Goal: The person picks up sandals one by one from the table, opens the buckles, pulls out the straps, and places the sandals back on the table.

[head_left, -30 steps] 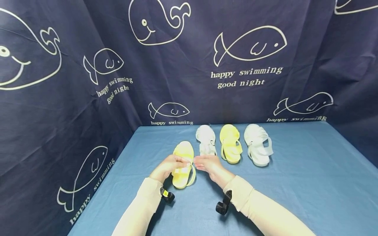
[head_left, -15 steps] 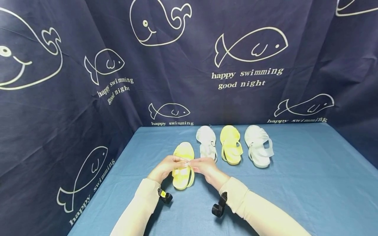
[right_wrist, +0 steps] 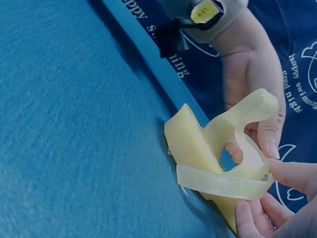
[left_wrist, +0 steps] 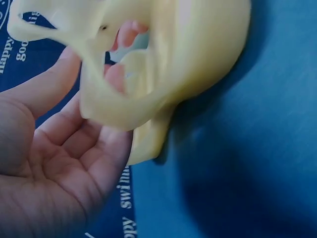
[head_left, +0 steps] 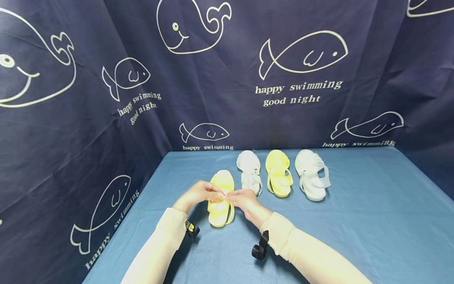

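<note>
A yellow sandal (head_left: 223,180) lies toe-away on the blue table at the left of the others. On its left side, my left hand (head_left: 200,193) pinches the upper near the strap opening. My right hand (head_left: 245,200) meets it from the right, thumb and fingers pinching the sandal's strap beside a small metal buckle (right_wrist: 266,176). In the right wrist view the heel strap (right_wrist: 223,183) runs across the sandal's side. The left wrist view shows the left palm (left_wrist: 64,168) below the yellow upper (left_wrist: 198,54); its fingertips are partly hidden.
Behind and to the right stand a white sandal (head_left: 248,162), another yellow sandal (head_left: 278,165) and a second white sandal (head_left: 309,169), in a row. The table (head_left: 358,221) meets dark blue printed cloth (head_left: 227,79) at the back and left.
My right hand has moved left onto the sandal's strap, beside the left fingertips. The heel strap now lies closer to the sandal. My left wrist has shifted slightly left.
</note>
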Action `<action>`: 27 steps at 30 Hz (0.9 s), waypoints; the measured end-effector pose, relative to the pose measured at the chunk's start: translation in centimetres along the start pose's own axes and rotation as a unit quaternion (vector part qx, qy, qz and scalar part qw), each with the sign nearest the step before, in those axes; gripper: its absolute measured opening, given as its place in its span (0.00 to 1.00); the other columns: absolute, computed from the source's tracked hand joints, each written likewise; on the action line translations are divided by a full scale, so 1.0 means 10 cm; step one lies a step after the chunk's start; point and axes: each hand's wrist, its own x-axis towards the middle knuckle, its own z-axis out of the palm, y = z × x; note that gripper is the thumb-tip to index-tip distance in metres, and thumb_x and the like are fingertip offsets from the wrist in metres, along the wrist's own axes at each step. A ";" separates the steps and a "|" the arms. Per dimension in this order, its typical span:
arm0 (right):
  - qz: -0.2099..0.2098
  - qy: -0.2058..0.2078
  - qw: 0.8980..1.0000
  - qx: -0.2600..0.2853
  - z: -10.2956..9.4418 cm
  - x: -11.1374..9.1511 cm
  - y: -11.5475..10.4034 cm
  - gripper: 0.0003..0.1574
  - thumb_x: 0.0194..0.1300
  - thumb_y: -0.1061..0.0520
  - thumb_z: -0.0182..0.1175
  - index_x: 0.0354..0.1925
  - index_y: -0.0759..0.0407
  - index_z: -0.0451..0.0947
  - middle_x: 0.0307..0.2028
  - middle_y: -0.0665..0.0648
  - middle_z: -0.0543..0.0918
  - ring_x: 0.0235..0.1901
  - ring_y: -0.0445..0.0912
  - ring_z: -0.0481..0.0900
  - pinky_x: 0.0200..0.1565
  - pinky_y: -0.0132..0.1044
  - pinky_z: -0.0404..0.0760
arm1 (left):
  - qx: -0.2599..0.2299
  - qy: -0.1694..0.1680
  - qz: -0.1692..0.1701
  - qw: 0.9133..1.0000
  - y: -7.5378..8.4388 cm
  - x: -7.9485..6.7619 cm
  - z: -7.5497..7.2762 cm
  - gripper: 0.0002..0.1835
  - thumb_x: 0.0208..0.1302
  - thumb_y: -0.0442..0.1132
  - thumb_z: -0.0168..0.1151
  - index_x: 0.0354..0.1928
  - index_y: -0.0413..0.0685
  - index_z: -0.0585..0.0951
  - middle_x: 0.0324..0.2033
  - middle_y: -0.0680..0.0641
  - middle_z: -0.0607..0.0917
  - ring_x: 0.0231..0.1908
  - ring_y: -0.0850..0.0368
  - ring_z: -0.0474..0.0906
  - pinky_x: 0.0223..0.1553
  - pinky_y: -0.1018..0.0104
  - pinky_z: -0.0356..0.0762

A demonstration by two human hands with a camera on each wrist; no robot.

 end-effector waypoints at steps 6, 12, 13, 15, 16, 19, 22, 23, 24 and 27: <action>-0.011 0.013 1.000 -0.002 0.02 -0.03 0.00 0.16 0.55 0.61 0.70 0.40 0.70 0.84 0.41 0.63 0.86 0.41 0.47 0.82 0.50 0.42 0.82 | 0.053 -0.033 0.013 0.998 0.09 0.03 -0.06 0.13 0.59 0.39 0.69 0.41 0.36 0.86 0.22 0.54 0.83 0.25 0.63 0.77 0.34 0.69 0.79; -0.021 0.017 0.999 -0.025 0.02 -0.03 -0.01 0.15 0.51 0.60 0.72 0.37 0.68 0.85 0.38 0.60 0.87 0.38 0.45 0.81 0.47 0.40 0.81 | 0.101 -0.033 0.023 0.994 0.14 0.07 -0.08 0.10 0.58 0.39 0.70 0.39 0.41 0.88 0.30 0.49 0.88 0.29 0.65 0.79 0.37 0.70 0.79; -0.020 0.018 0.999 -0.027 0.02 -0.03 0.00 0.15 0.50 0.60 0.73 0.37 0.68 0.86 0.38 0.60 0.87 0.37 0.45 0.81 0.46 0.40 0.81 | 0.102 -0.034 0.026 0.994 0.14 0.07 -0.08 0.10 0.58 0.38 0.69 0.40 0.41 0.88 0.31 0.48 0.89 0.30 0.65 0.79 0.38 0.70 0.79; -0.019 0.021 0.999 -0.031 0.02 -0.03 0.00 0.15 0.50 0.60 0.73 0.37 0.68 0.86 0.37 0.60 0.87 0.37 0.45 0.81 0.46 0.40 0.81 | 0.102 -0.039 0.033 0.993 0.15 0.08 -0.09 0.10 0.58 0.38 0.69 0.40 0.41 0.88 0.34 0.47 0.89 0.31 0.66 0.80 0.39 0.70 0.79; -0.018 0.023 0.999 -0.033 0.02 -0.03 0.00 0.15 0.51 0.59 0.73 0.37 0.68 0.86 0.37 0.60 0.87 0.36 0.45 0.82 0.45 0.40 0.81 | 0.104 -0.040 0.037 0.993 0.15 0.08 -0.09 0.10 0.58 0.37 0.69 0.40 0.41 0.88 0.34 0.47 0.89 0.32 0.66 0.80 0.40 0.70 0.79; -0.016 0.026 0.999 -0.039 0.03 -0.04 0.01 0.14 0.52 0.58 0.72 0.36 0.67 0.86 0.37 0.60 0.87 0.37 0.46 0.81 0.45 0.40 0.81 | 0.107 -0.042 0.040 0.993 0.15 0.08 -0.09 0.09 0.58 0.37 0.69 0.40 0.41 0.88 0.34 0.48 0.89 0.32 0.66 0.79 0.40 0.70 0.78; -0.015 0.030 0.999 -0.041 0.04 -0.04 0.03 0.13 0.53 0.58 0.71 0.36 0.66 0.86 0.37 0.59 0.87 0.37 0.46 0.81 0.45 0.39 0.80 | 0.111 -0.043 0.038 0.992 0.15 0.08 -0.09 0.09 0.59 0.37 0.68 0.39 0.41 0.88 0.34 0.48 0.89 0.32 0.66 0.78 0.39 0.70 0.78; -0.015 0.031 0.999 -0.041 0.04 -0.04 0.04 0.13 0.54 0.58 0.71 0.36 0.66 0.86 0.38 0.59 0.87 0.37 0.46 0.81 0.45 0.39 0.80 | 0.112 -0.044 0.037 0.992 0.15 0.08 -0.09 0.09 0.59 0.37 0.68 0.39 0.41 0.88 0.34 0.48 0.89 0.32 0.65 0.79 0.39 0.70 0.78; -0.016 0.034 0.998 -0.041 0.04 -0.04 0.05 0.13 0.54 0.58 0.70 0.37 0.66 0.86 0.37 0.59 0.87 0.37 0.46 0.81 0.45 0.39 0.80 | 0.112 -0.044 0.037 0.992 0.15 0.09 -0.09 0.09 0.59 0.37 0.68 0.39 0.41 0.88 0.34 0.48 0.89 0.32 0.65 0.79 0.40 0.70 0.78; -0.017 0.038 0.999 -0.033 0.05 -0.04 0.06 0.13 0.55 0.59 0.70 0.38 0.66 0.86 0.38 0.60 0.87 0.38 0.46 0.82 0.45 0.40 0.81 | 0.110 -0.038 0.034 0.993 0.13 0.10 -0.11 0.09 0.58 0.38 0.69 0.39 0.42 0.88 0.34 0.48 0.89 0.33 0.65 0.79 0.41 0.69 0.78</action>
